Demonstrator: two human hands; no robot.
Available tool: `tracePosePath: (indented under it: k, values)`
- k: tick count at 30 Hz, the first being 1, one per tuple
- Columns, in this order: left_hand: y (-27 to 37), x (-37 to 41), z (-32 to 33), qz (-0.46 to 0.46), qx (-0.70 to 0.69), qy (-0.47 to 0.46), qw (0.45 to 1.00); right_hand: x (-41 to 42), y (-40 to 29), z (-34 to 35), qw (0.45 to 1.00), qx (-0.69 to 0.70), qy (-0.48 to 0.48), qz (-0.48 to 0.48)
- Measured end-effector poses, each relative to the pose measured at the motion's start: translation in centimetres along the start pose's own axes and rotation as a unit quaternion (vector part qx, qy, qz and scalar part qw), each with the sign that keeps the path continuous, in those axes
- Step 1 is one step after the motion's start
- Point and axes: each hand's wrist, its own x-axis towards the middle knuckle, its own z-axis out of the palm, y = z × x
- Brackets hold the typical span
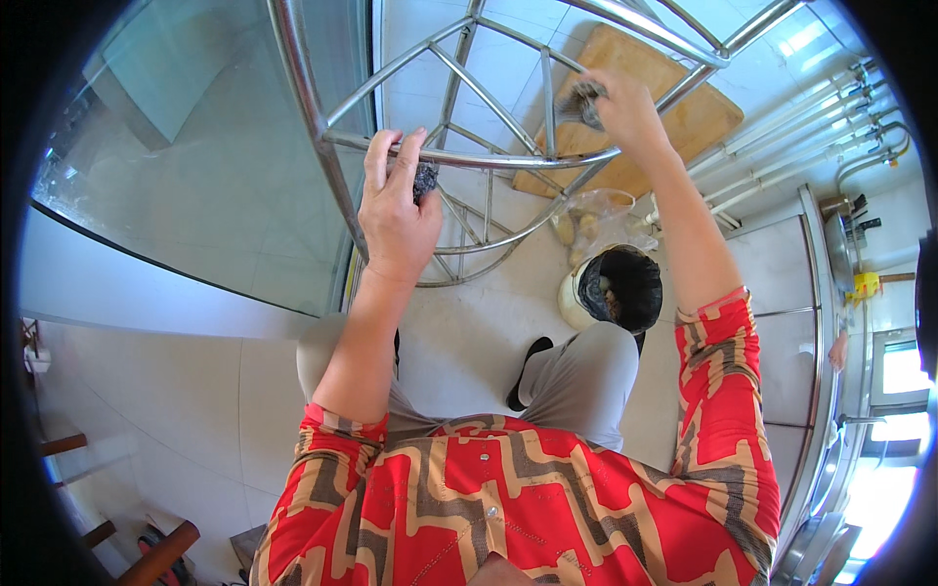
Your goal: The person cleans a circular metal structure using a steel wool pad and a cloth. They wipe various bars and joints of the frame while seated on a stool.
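A metal tube rack (498,155), with curved rails and thin slanting struts, stands in front of me. My left hand (399,205) has its fingers over the front curved rail, at its left end. A dark scouring pad (425,183), probably steel wool, is held under the thumb side of that hand, against the rail. My right hand (632,113) grips a crumpled grey cloth (584,104) at the rack's right side, close to the upper rail. Whether the cloth touches the metal is hard to tell.
A wooden board (703,110) leans on the tiled wall behind the rack. A bin with a black liner (637,286) stands by my right knee, beside a clear plastic bag (604,212) of produce. White pipes (769,165) run at right; a glass panel (242,168) stands left.
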Motion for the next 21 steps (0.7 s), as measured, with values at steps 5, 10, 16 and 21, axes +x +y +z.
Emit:
tracePosePath:
  k: [5, 10, 16, 21]
  values:
    - [0.6, 0.6, 0.2, 0.010, 0.007, -0.004, 1.000, 3.5, -2.5, 2.5, 0.998, 0.038, -0.028, 0.048]
    - [0.4, 0.2, 0.2, -0.002, -0.012, -0.011, 1.000, 1.6, -3.7, 4.6, 0.997, 0.048, -0.037, 0.052]
    - [0.5, 0.1, 0.3, -0.010, -0.011, -0.007, 1.000, -6.6, -9.9, 1.7, 0.995, 0.081, 0.059, 0.007]
    - [0.6, -0.1, -0.4, -0.047, -0.032, -0.041, 0.998, -8.4, -10.4, -0.1, 0.984, 0.107, 0.143, -0.016]
